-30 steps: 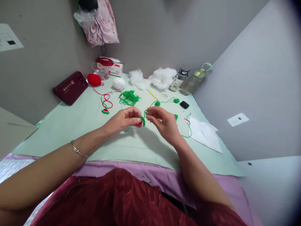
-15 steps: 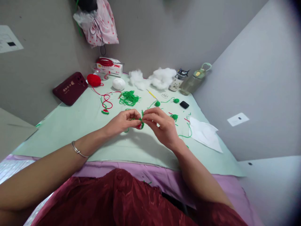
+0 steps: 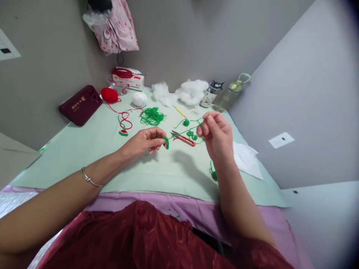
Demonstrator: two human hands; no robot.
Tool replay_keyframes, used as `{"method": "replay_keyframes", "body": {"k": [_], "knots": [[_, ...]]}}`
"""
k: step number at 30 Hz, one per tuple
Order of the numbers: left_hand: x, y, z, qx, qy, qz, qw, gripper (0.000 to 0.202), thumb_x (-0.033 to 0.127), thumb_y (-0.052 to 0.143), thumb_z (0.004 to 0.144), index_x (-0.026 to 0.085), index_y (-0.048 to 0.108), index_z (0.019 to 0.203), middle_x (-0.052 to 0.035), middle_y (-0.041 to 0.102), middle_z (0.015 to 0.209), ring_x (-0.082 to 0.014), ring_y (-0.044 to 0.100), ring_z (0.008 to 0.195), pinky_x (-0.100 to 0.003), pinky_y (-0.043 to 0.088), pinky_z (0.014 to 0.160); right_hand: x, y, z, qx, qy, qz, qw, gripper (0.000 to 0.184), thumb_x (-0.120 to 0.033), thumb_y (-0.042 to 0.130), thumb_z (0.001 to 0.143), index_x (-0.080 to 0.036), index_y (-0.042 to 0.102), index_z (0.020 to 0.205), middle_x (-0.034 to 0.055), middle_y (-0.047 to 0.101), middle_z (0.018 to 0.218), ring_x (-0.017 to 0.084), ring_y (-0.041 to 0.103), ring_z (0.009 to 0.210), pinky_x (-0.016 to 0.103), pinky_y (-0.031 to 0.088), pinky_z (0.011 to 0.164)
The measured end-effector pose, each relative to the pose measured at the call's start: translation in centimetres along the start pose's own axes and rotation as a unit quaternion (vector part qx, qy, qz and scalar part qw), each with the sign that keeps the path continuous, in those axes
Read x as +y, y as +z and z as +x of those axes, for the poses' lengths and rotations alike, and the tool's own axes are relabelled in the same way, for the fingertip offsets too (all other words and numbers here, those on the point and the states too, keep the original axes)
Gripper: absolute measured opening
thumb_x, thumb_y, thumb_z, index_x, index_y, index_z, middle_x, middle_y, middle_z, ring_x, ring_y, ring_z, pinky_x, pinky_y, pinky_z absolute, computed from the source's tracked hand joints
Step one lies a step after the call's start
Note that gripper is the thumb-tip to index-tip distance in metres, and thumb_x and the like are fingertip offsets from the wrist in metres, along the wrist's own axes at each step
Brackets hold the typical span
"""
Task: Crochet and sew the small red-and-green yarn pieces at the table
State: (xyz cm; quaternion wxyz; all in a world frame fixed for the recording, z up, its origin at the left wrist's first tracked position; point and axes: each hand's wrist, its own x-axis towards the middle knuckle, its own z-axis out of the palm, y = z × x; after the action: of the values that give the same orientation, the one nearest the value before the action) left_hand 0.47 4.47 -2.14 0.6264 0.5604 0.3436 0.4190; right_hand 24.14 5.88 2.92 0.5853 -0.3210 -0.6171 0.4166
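My left hand point(image 3: 146, 142) is closed on a small crocheted piece point(image 3: 166, 143) with a green edge and a bit of red and white showing; the fingers cover the rest. From it a strand of green yarn point(image 3: 183, 131) runs up to the right. My right hand point(image 3: 217, 130) pinches that strand, raised above the table and well apart from the left. Below the strand lie orange-handled thread snips point(image 3: 185, 139) and small green crocheted pieces point(image 3: 192, 135). A similar red and green piece point(image 3: 123, 132) rests farther left.
At the back stand a red yarn ball point(image 3: 109, 95), a white ball point(image 3: 139, 99), white stuffing point(image 3: 192, 92), a pen cup point(image 3: 208, 98) and a bottle point(image 3: 227, 96). A green yarn heap point(image 3: 152, 116), yellow crochet hook point(image 3: 180, 111), dark red phone point(image 3: 80, 105) and white paper point(image 3: 248, 160) lie around.
My right hand has moved away from the left, up and to the right, drawing the green strand out. The snips have come into sight. The left hand keeps the crocheted piece.
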Motion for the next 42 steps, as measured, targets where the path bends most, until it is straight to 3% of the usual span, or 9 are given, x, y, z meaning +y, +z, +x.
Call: {"method": "replay_keyframes", "body": {"k": [4, 9, 12, 19, 33, 42], "knots": [[0.0, 0.2, 0.0, -0.015, 0.015, -0.040, 0.999, 0.021, 0.030, 0.074, 0.081, 0.017, 0.061, 0.092, -0.0012, 0.069, 0.084, -0.0111, 0.063, 0.069, -0.023, 0.052, 0.064, 0.4, 1.0, -1.0, -0.097, -0.012, -0.143, 0.985, 0.016, -0.038, 0.058, 0.095, -0.023, 0.063, 0.096, -0.0021, 0.055, 0.068, 0.012, 0.053, 0.060, 0.026, 0.044, 0.056], [-0.1, 0.4, 0.1, -0.037, 0.020, -0.062, 0.997, 0.019, 0.028, 0.072, 0.084, 0.017, 0.061, 0.096, -0.0006, 0.070, 0.085, -0.0121, 0.067, 0.076, -0.027, 0.057, 0.076, 0.5, 1.9, -1.6, -0.138, -0.163, -0.349, 0.913, 0.013, -0.023, 0.059, 0.095, -0.023, 0.072, 0.091, 0.0042, 0.059, 0.088, 0.015, 0.057, 0.080, 0.029, 0.046, 0.069], [-0.1, 0.3, 0.0, -0.040, 0.021, -0.058, 0.997, 0.017, 0.026, 0.070, 0.086, 0.016, 0.063, 0.098, -0.0014, 0.071, 0.088, -0.0121, 0.068, 0.078, -0.028, 0.057, 0.078, 0.7, 1.7, -1.5, -0.132, -0.196, -0.401, 0.885, 0.018, -0.019, 0.056, 0.096, -0.024, 0.073, 0.091, 0.0038, 0.056, 0.085, 0.014, 0.054, 0.075, 0.028, 0.044, 0.066], [0.1, 0.3, -0.2, -0.040, 0.019, -0.059, 0.997, 0.014, 0.025, 0.068, 0.087, 0.016, 0.064, 0.097, -0.0013, 0.070, 0.088, -0.0120, 0.068, 0.079, -0.028, 0.058, 0.079, 1.2, 1.6, -1.5, -0.143, -0.209, -0.439, 0.862, 0.020, -0.018, 0.054, 0.097, -0.023, 0.073, 0.092, 0.0032, 0.054, 0.084, 0.014, 0.052, 0.075, 0.028, 0.041, 0.064], [0.2, 0.3, -0.3, -0.046, 0.016, -0.057, 0.997, 0.015, 0.028, 0.069, 0.087, 0.015, 0.065, 0.095, -0.0010, 0.069, 0.085, -0.0119, 0.067, 0.078, -0.029, 0.058, 0.079, 1.1, 1.8, -1.7, -0.157, -0.200, -0.446, 0.858, 0.021, -0.018, 0.053, 0.097, -0.024, 0.072, 0.090, 0.0029, 0.053, 0.083, 0.014, 0.052, 0.075, 0.028, 0.041, 0.064], [0.2, 0.3, -0.2, -0.055, 0.008, -0.054, 0.997, 0.017, 0.028, 0.072, 0.085, 0.014, 0.067, 0.094, -0.0027, 0.071, 0.087, -0.0122, 0.067, 0.078, -0.029, 0.057, 0.080, 1.3, 1.7, -1.7, -0.180, -0.162, -0.387, 0.890, 0.017, -0.020, 0.056, 0.096, -0.025, 0.072, 0.095, 0.0030, 0.056, 0.086, 0.014, 0.056, 0.078, 0.028, 0.044, 0.069]]}}
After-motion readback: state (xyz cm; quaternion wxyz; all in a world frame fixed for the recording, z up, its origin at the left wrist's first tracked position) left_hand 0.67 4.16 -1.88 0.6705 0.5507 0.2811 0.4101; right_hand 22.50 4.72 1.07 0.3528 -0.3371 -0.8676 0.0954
